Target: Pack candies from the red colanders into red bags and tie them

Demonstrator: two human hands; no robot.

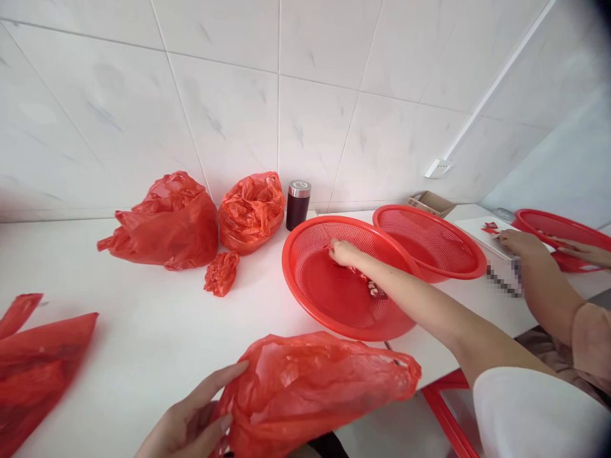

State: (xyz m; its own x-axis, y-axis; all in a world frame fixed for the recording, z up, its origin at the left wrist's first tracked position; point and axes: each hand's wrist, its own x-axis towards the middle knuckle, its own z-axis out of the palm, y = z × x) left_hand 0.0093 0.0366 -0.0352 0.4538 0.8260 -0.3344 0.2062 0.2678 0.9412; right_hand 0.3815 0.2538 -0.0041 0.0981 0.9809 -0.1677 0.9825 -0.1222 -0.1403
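Note:
My left hand (195, 413) grips the near left edge of a red plastic bag (296, 388), fingers on the outside and thumb lower down. The bag sags open at the table's front edge, in front of a red plastic basket (310, 286) with perforated sides. My right hand (344, 252) reaches down into that basket, its fingers drawn together near the far left wall. Whatever they pinch is too small to make out. A few small red and whitish pieces (375, 289) lie in the basket beneath my forearm.
Against the tiled wall stand two filled red bags (167, 222) (252, 213) and a dark tumbler (298, 205). A crumpled red bag (222, 273) lies before them; another bag (38, 375) is at left. A second basket (429, 245) touches the first. A co-worker's hands (520, 243) work at right.

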